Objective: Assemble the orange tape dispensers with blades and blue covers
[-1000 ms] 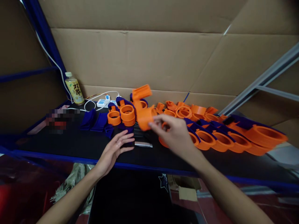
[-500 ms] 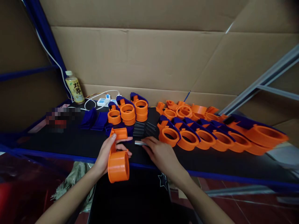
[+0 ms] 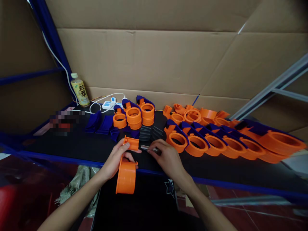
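while the left hand (image 3: 118, 158) grips an orange holder (image 3: 126, 178) at the shelf edge (image 3: 69, 159), the right hand (image 3: 165, 156) pinches a silver strip (image 3: 144, 147).

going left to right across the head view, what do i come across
Yellow-labelled bottle → folded dark-blue pieces → left hand gripping an orange part → thin silver piece → right hand, its fingers on that piece → large orange ring near the right edge.

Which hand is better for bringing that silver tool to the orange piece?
Probably the right hand: it's gripping the silver tool, while the left hand is busy holding the orange piece.
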Tool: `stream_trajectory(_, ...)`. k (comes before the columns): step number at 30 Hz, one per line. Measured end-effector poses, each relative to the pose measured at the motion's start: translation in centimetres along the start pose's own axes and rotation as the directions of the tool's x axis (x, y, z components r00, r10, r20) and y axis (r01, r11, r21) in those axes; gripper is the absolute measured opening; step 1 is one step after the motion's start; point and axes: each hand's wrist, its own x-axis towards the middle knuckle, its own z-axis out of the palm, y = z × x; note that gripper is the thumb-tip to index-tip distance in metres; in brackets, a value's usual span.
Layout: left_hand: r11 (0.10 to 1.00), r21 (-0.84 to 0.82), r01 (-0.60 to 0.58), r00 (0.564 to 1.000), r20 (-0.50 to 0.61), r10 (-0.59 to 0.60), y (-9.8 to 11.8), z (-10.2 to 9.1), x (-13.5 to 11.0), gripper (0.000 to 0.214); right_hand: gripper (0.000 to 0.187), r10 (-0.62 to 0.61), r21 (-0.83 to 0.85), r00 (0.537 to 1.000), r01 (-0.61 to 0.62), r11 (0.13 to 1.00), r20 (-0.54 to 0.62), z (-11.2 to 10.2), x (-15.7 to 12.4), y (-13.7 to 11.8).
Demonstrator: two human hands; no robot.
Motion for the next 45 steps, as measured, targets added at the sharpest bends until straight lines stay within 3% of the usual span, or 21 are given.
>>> stream_trajectory(4, 1.000, 0.022, 0.005, 1.000, 0.003, -0.005, 0.1, 0.1, -0.2, 0.043, 0.019, 0.084, 0.274, 0.993, -0.059, 0.960, -0.082, -1.1, 0.1, -1.1)
stream_trajectory(7, 0.995, 0.100, 0.015, 0.999, 0.043, -0.019, 0.1, -0.1, -0.3, 0.043, 0.021, 0.088, 0.378, 0.990, -0.040, 0.925, -0.111, -1.5, 0.2, -2.2)
stream_trajectory(11, 0.976, 0.218, -0.019, 0.994, 0.106, -0.004, 0.0, -0.5, -0.2, 0.046, 0.016, 0.014, 0.331, 0.996, 0.018, 0.944, -0.093, -1.2, 0.5, -3.1)
stream_trajectory(17, 0.966, 0.256, -0.039, 0.993, 0.122, 0.008, -0.3, -0.9, 0.1, 0.047, 0.015, -0.025, 0.248, 0.990, 0.059, 0.967, -0.139, -0.8, 0.7, -3.0)
stream_trajectory(23, 0.965, 0.260, -0.035, 0.993, 0.115, 0.005, -0.4, -1.0, 0.1, 0.043, 0.014, -0.070, 0.206, 0.993, 0.089, 0.975, -0.097, -0.2, 0.8, -2.7)
stream_trajectory(29, 0.976, 0.218, -0.012, 0.989, 0.146, -0.021, -0.3, -1.0, -0.1, 0.040, 0.020, -0.113, 0.220, 0.985, 0.141, 0.965, -0.134, 1.2, 0.7, -3.0)
stream_trajectory(35, 0.999, 0.048, 0.003, 1.000, 0.016, -0.003, 0.3, 0.0, -0.3, 0.041, 0.032, -0.131, 0.115, 0.991, 0.131, 0.985, -0.010, -0.1, 2.1, -2.7)
stream_trajectory(38, 1.000, -0.004, 0.022, 1.000, -0.011, -0.022, 0.4, 0.0, -0.2, 0.039, 0.031, -0.093, -0.090, 0.995, 0.094, 0.991, 0.022, -0.6, 3.3, -1.7)
stream_trajectory(41, 1.000, -0.022, 0.015, 1.000, -0.022, -0.016, 0.1, -0.1, -0.1, 0.037, 0.025, -0.053, -0.326, 0.992, 0.089, 0.941, 0.116, -0.4, 4.2, -1.0)
stream_trajectory(45, 1.000, -0.028, -0.007, 1.000, -0.022, 0.007, 0.0, -0.2, -0.2, 0.034, 0.022, -0.025, -0.447, 0.983, 0.104, 0.888, 0.180, 0.3, 4.4, -0.5)
